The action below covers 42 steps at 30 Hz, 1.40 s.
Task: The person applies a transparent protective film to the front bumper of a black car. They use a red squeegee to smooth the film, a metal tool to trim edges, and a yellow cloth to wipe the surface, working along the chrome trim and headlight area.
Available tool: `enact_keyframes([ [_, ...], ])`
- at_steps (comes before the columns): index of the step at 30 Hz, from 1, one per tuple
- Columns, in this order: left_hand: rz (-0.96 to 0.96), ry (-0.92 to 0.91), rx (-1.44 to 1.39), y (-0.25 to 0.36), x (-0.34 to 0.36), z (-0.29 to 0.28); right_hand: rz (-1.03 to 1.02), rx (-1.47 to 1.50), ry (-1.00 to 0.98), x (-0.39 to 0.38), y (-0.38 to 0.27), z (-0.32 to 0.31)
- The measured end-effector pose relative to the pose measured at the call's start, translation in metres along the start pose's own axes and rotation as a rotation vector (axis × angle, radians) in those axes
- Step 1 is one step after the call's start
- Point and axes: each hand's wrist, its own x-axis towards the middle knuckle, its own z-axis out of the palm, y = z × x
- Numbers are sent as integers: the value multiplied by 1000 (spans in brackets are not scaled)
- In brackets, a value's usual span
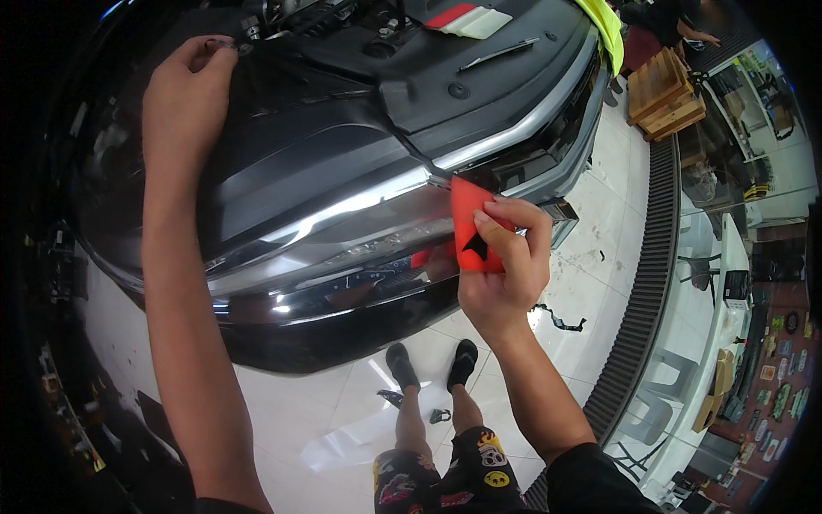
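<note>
My right hand (507,261) pinches a flat red-orange squeegee (467,216) with a black mark on it. The squeegee's edge rests at the inner end of the car's glossy headlight (342,244), beside the chrome trim (505,141). Farther off at the upper left, my left hand (184,107) has its fingertips closed together over the edge of the engine bay. Whatever sits between those fingertips is small and dark, too unclear to name. Between my hands lies the dark fender (291,171).
On the black engine cover (428,94) lie a red-and-white squeegee (468,20) and a slim pen-like tool (498,53). Yellow-green cloth (606,34) drapes over the far corner. Dark scraps (561,321) litter the tiled floor. Wooden crates (666,94) and another person (655,30) are at the upper right.
</note>
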Motion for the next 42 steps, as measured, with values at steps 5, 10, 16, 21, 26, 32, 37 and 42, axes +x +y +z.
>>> enact_keyframes([
  [5,-11,32,6,4,-5,0,18,12,20,-2,0,-2],
  [10,-67,21,-70,12,-4,-3,30,-7,20,-3,6,-2],
  [16,35,72,5,-3,-4,-3,44,-3,-13,1,-5,-5],
  [21,72,130,46,8,-8,-1,34,26,-20,6,-4,-8],
  [26,-102,35,-92,18,-6,-7,78,152,-154,26,-41,-55],
  [32,-42,159,116,7,-6,-6,101,615,-561,107,-103,-130],
  [37,-58,94,93,14,-8,-2,-315,873,-222,110,-49,-97],
  [42,-149,40,-72,11,-8,-11,-125,993,-385,143,-31,-114],
])
